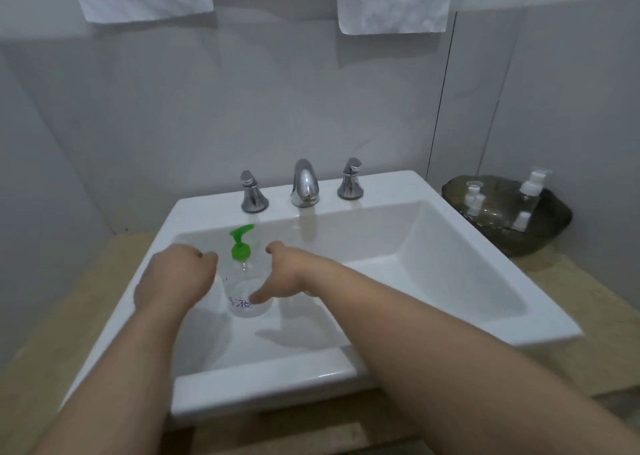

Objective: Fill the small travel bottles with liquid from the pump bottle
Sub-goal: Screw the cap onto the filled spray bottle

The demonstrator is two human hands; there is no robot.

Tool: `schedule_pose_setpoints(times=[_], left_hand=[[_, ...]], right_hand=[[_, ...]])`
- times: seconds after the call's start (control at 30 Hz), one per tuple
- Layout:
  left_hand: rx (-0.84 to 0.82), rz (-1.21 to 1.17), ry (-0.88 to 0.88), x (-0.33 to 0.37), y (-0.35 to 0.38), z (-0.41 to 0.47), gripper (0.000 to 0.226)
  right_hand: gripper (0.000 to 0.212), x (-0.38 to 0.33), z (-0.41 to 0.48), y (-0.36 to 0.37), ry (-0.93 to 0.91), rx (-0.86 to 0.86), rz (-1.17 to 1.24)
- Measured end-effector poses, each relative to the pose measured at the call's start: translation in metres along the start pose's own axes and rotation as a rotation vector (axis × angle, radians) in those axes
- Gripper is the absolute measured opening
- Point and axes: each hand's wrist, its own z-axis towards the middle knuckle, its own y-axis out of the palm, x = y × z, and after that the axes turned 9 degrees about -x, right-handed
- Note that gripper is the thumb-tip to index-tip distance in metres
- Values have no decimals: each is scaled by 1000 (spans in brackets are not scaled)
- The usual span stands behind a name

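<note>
You held the pump bottle (247,292) over the near left part of the white sink (491,246), between your two hands. It was see-through, with a green pump (240,243) on top that pointed far and right. It had purple writing on the front, too blurry to read. I could not tell how much liquid was inside.

Your right hand (289,276) gripped it, with the thumb (258,297) on the front. Your left hand (176,278) was curled at the bottle's left side. Its fingertips were hidden, so I could not tell if it held the bottle.

The small travel bottles (530,184) with white caps sat on a dark dish (550,226), far right. They were too small and blurry to count.
</note>
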Motion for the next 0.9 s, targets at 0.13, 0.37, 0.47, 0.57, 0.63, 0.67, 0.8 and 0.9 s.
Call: schedule_pose_setpoints(times=[0.13,0.37,0.47,0.57,0.63,0.67,0.8,0.9], left_hand=[[54,-435,-10,-6,9,0,38],[131,-322,128,-4,15,7,41],[155,-320,148,-3,15,9,40],[160,-318,170,-2,16,7,41],[170,-319,175,-5,15,7,42],[173,-315,180,-5,16,6,42],[145,-268,209,2,18,5,44],[118,-224,211,6,23,6,45]], right_hand=[[118,-17,35,18,-46,55,172],[87,-10,45,32,-116,229,-12],[85,-7,28,24,-133,233,-78],[80,-3,-1,14,-149,277,-88],[74,4,-30,3,-142,336,17],[73,10,-47,-7,-132,380,78],[71,44,-119,-54,-55,589,176],[67,75,-137,-97,38,775,202]])
